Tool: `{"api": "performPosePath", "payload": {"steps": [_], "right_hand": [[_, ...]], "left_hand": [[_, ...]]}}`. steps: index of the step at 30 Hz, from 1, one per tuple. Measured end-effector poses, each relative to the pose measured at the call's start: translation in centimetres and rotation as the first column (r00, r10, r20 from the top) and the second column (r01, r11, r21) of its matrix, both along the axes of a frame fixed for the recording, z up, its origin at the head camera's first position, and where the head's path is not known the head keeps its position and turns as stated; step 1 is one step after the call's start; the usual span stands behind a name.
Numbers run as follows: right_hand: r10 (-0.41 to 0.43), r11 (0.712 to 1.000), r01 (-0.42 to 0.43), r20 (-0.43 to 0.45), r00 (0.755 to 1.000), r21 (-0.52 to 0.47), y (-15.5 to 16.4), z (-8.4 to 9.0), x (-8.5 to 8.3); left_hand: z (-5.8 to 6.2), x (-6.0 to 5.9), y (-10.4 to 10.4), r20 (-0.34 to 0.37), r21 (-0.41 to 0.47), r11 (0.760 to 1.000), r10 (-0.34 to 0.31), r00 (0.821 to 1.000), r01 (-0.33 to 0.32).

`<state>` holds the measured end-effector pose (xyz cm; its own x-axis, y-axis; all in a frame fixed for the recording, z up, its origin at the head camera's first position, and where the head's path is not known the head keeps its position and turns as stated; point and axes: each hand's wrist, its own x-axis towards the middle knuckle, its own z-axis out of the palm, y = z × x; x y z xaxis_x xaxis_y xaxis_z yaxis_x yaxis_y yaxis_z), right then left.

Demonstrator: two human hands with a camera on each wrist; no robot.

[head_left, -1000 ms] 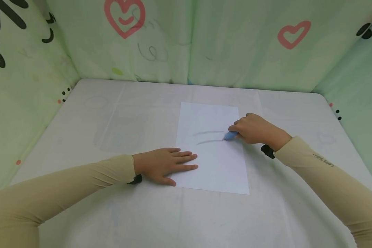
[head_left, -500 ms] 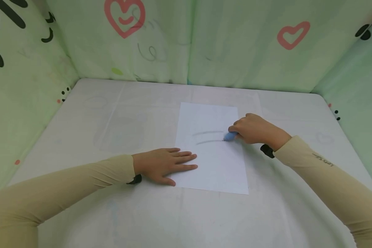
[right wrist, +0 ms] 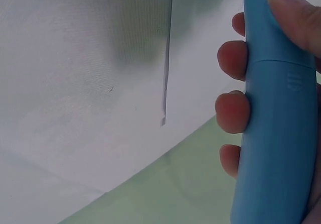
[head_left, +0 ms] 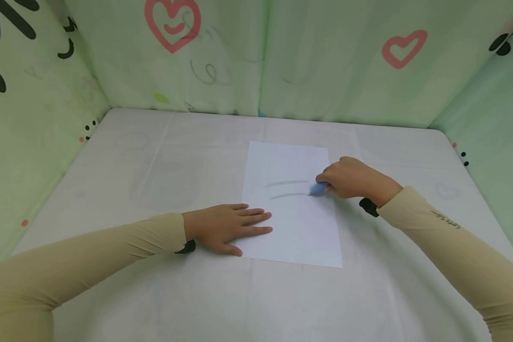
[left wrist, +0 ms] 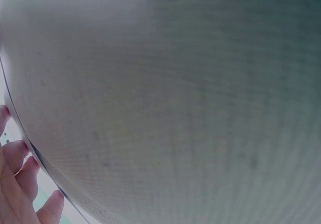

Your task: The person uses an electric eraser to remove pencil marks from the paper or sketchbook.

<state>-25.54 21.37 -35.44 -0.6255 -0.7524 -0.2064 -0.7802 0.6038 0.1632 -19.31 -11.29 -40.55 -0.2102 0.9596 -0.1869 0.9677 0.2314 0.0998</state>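
Observation:
A white sheet of paper (head_left: 299,232) lies on the table. My left hand (head_left: 226,229) rests on its left edge with the fingers spread; the left wrist view catches only some fingertips (left wrist: 27,176) at the lower left. My right hand (head_left: 352,178) grips a blue, thick-bodied, pen-like tool (right wrist: 276,128), the fingers curled round it and the thumb along its upper part. In the head view the tool's narrow tip points down-left at the paper, near the right end of the lower of two faint grey curved lines (head_left: 288,195). Whether these are drawn or cut, I cannot tell.
A white cloth-like cover lies over the table (head_left: 188,156), with faint creases and patches. Pale green curtains (head_left: 325,76) with red hearts and dark shapes stand along the back and both sides. A dark wrist camera (head_left: 369,207) sits under the right cuff.
The tool's tip has shifted very slightly to the right with my right hand. My left hand stays on the paper, and the two grey lines look the same.

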Motion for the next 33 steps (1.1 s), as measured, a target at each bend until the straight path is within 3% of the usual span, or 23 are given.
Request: {"api": "performPosePath", "payload": {"steps": [5, 10, 16, 23, 29, 33], "right_hand": [[0.019, 1.000, -0.020, -0.030, 0.999, -0.008, -0.16, 0.00, -0.07], [-0.024, 1.000, 0.024, 0.011, 1.000, 0.017, -0.16, 0.08, 0.02], [0.001, 1.000, -0.001, -0.013, 1.000, -0.002, -0.35, 0.05, -0.06], [-0.036, 0.999, 0.036, 0.030, 0.999, 0.021, -0.34, 0.20, -0.10], [0.004, 1.000, -0.004, -0.015, 1.000, -0.009, -0.54, 0.19, -0.20], [-0.028, 0.999, 0.028, 0.012, 1.000, 0.016, -0.47, 0.35, -0.12]], "left_hand": [[-0.07, 0.02, -0.06, 0.006, 0.000, 1.000, 0.004, 1.000, -0.004], [-0.11, 0.03, -0.07, 0.002, 0.002, 1.000, 0.002, 1.000, -0.002], [-0.18, -0.02, -0.09, 0.000, 0.002, 1.000, 0.003, 1.000, -0.003], [-0.11, 0.03, -0.08, -0.006, 0.011, 1.000, -0.004, 1.000, 0.004], [-0.08, 0.08, -0.04, -0.001, 0.001, 1.000, 0.001, 1.000, -0.001], [-0.04, 0.07, 0.03, -0.010, 0.000, 1.000, -0.006, 1.000, 0.006]]}}
